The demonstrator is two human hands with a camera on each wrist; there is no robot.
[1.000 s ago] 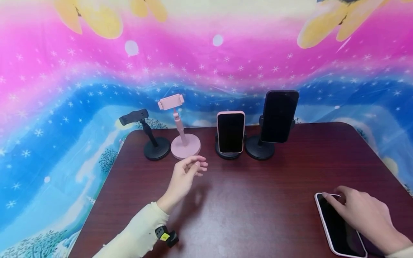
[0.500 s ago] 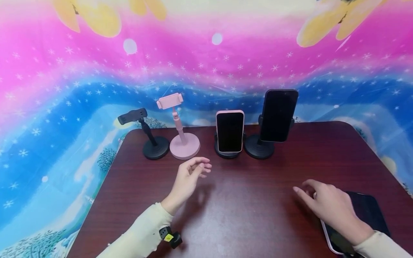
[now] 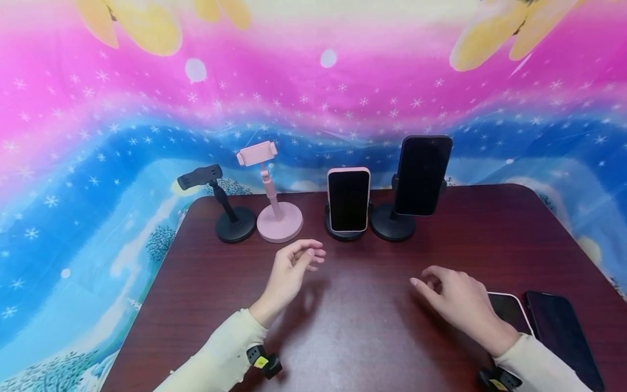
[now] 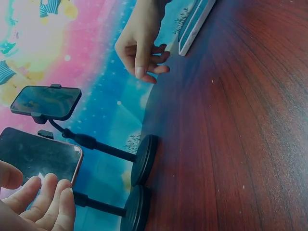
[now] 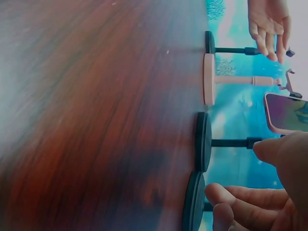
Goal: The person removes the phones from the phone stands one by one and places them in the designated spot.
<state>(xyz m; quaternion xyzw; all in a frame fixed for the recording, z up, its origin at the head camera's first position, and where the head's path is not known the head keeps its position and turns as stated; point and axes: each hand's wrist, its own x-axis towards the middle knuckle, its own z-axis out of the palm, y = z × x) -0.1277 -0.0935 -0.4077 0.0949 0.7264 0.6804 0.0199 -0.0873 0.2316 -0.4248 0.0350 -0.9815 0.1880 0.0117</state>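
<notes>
My left hand (image 3: pixel 289 272) hovers over the table with loosely bent fingers and nothing in them, just in front of a pink phone stand (image 3: pixel 280 222). Over the right half, my right hand (image 3: pixel 462 302) also holds nothing, its fingers relaxed. Behind the hands, a pink-edged phone (image 3: pixel 349 200) stands upright in a black holder. To its right, a larger black phone (image 3: pixel 423 177) sits in a taller black stand (image 3: pixel 393 224). A black stand (image 3: pixel 236 224) at the far left bears no phone. A white-edged phone (image 3: pixel 511 311) lies partly hidden behind my right forearm.
Right of the white-edged phone, a dark phone (image 3: pixel 563 332) lies flat on the brown table (image 3: pixel 362 316). A colourful printed cloth (image 3: pixel 303 81) hangs behind the table's back edge. Each wrist carries a small black camera.
My right hand has moved left, away from the white-edged phone, uncovering the dark phone beside it. My left hand has drifted slightly right. The stands stay in place.
</notes>
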